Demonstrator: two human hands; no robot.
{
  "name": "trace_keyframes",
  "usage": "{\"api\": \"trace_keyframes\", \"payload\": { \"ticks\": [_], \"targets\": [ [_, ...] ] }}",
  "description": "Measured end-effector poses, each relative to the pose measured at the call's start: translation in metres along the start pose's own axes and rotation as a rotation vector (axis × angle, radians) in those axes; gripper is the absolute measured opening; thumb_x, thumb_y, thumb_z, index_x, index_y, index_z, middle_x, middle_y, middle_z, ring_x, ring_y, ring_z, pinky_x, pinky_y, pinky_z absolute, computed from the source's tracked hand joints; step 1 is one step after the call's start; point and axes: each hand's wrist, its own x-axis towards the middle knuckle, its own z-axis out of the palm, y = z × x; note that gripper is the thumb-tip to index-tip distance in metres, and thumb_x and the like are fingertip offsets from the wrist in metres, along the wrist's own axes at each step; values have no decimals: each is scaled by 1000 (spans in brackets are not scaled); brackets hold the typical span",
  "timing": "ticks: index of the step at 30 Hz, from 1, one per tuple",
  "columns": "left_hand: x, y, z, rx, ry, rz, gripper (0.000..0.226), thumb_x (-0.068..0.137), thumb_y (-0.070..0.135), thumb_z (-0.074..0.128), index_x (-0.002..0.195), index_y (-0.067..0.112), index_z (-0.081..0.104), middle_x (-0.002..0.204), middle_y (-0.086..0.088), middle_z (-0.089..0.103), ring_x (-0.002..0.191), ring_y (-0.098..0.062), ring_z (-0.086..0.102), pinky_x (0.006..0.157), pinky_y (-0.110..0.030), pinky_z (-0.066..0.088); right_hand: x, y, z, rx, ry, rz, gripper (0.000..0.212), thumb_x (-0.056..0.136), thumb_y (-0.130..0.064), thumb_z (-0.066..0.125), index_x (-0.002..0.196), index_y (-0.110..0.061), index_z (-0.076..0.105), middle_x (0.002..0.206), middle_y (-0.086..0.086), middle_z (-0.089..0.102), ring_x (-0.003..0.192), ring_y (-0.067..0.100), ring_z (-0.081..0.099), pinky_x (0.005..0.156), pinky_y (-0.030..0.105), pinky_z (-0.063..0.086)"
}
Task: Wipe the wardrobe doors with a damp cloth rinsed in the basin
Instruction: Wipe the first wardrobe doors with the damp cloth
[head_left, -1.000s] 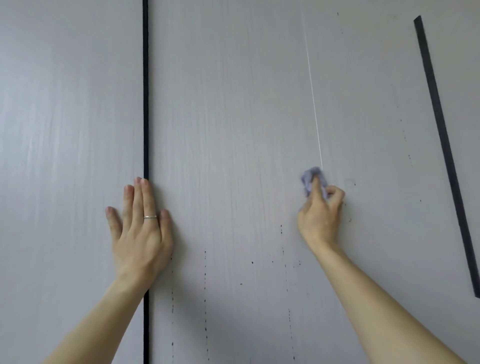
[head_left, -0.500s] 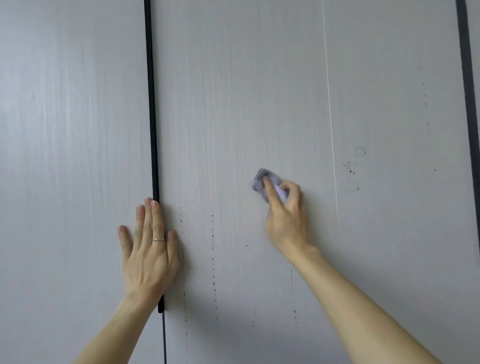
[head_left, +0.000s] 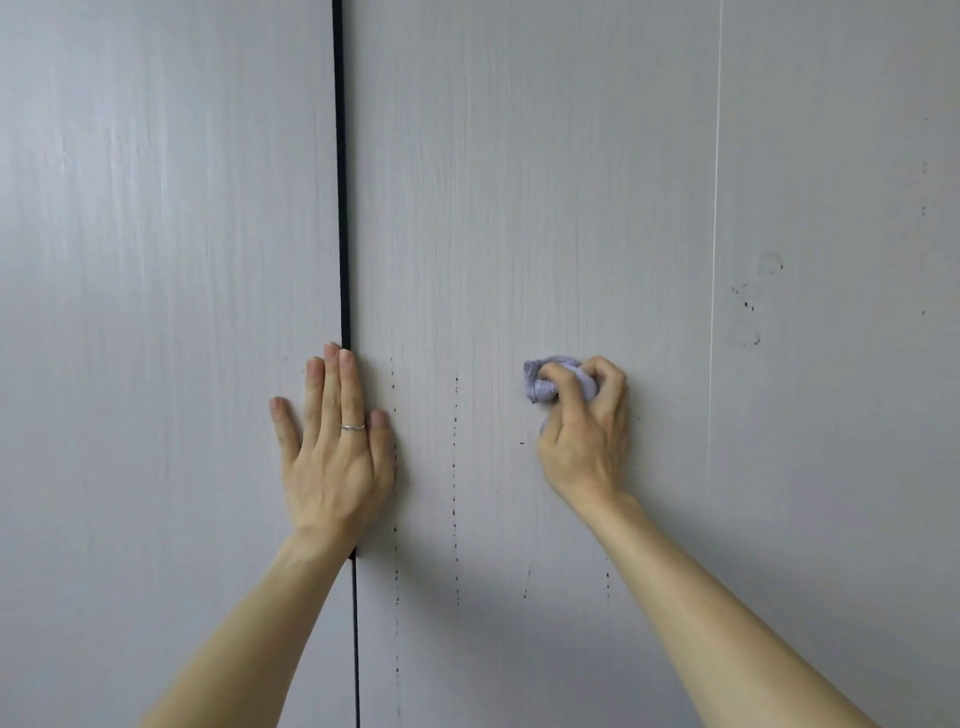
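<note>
Pale grey wardrobe doors fill the view. A dark vertical gap (head_left: 340, 182) separates the left door (head_left: 156, 260) from the right door (head_left: 519, 182). My left hand (head_left: 335, 452) lies flat with straight fingers across the gap, a ring on one finger. My right hand (head_left: 584, 436) grips a bunched lilac cloth (head_left: 540, 382) and presses it against the right door. Most of the cloth is hidden inside the fist.
Rows of small dark specks (head_left: 455, 457) run down the right door between my hands. More smudges and faint round marks (head_left: 750, 306) sit to the right of a thin pale vertical line (head_left: 716, 234).
My right hand has carried the cloth leftward across the right door and slightly down. The view has shifted right, so the gap and my left hand appear nearer the centre.
</note>
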Motion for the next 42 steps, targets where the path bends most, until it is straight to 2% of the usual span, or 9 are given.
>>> {"api": "trace_keyframes", "payload": {
  "ticks": [4,6,9,13,19,26,33,39,42],
  "targets": [
    [2,-1,-1,-6,-10,2,63,104,34,19,161,21,-6,169,4,-2,154,-8,-5,124,-49,-6,43,-16,3,85,106,285,49,83,-12,34,119,-35,58,122,3,36,104,30,51,74,38,49],
    [0,-1,-1,-1,-2,5,63,104,34,20,161,20,-5,169,5,-2,154,-8,-4,124,-48,-7,47,-28,7,134,155,366,40,84,-17,37,110,-28,65,122,7,41,105,30,51,81,40,49],
    [1,-1,0,2,4,5,63,104,34,21,161,19,-3,169,4,0,155,-9,-3,124,-48,-7,6,-42,15,104,39,127,20,89,-29,49,96,-23,67,118,7,48,103,29,54,84,37,44],
    [3,2,-4,-6,-29,6,65,103,33,23,161,18,-1,169,4,0,155,-9,-3,124,-45,-11,-14,-33,9,70,-143,-217,19,88,-31,53,96,-24,68,113,8,52,96,26,54,77,36,44],
    [4,-7,-10,4,-82,51,67,102,33,23,161,17,-3,169,3,-3,155,-11,-5,123,-45,-11,56,-64,27,28,111,269,23,86,-26,44,96,-20,64,119,9,49,99,31,52,79,32,32],
    [1,-27,-29,31,-147,190,66,103,31,28,162,18,0,170,3,0,155,-11,-4,122,-46,-6,-34,-63,16,51,-328,-246,17,84,-26,48,92,-28,62,115,1,57,101,24,49,81,37,40],
    [-10,-48,-24,106,-91,275,61,106,38,24,161,19,9,169,5,10,155,-12,6,124,-51,0,55,-95,40,14,-18,71,13,84,-19,50,91,-21,61,117,10,49,102,30,49,78,30,27],
    [-9,-53,-20,124,-41,294,60,105,38,26,160,15,18,167,2,18,154,-14,13,124,-51,3,-24,-81,29,-57,-232,-256,16,80,-23,44,81,-19,60,108,7,51,90,26,46,72,35,36],
    [-10,-55,-19,111,-34,300,60,105,38,27,160,15,18,167,2,18,154,-14,13,124,-52,4,29,-89,32,-71,-183,-132,21,81,-25,40,84,-20,61,111,9,52,94,28,48,76,36,35]
  ]
}}
